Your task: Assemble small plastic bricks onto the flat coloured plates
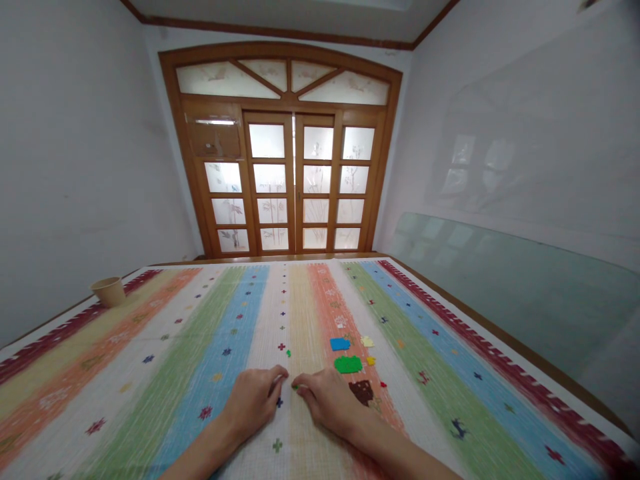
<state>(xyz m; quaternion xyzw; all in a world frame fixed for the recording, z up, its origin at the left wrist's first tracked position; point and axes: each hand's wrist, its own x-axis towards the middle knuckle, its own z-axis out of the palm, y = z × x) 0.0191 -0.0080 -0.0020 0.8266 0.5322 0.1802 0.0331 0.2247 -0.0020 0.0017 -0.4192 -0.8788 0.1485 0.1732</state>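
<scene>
Head view, and there's a striped woven cloth [235, 333] filling the scene, with a tan paper cup [109, 291] tilted at the far left, its inside hidden. Green, blue and brown plastic pieces [348, 364] sit to the right. A tiny green piece [295, 387] lies between the hands, nearer the right hand [326, 401], whose curled fingers touch it; hold unclear! The left hand [253, 401] curls just beside it, nothing visible inside.

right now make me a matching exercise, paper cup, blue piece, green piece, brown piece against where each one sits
Things:
1. paper cup
2. blue piece
3. green piece
4. dark brown piece

Places:
A. between the other two pieces
B. nearest the person of the three pieces
C. at the far left of the striped cloth
D. farthest from the person of the three pieces

Pairs: 1-C, 2-D, 3-A, 4-B
</scene>
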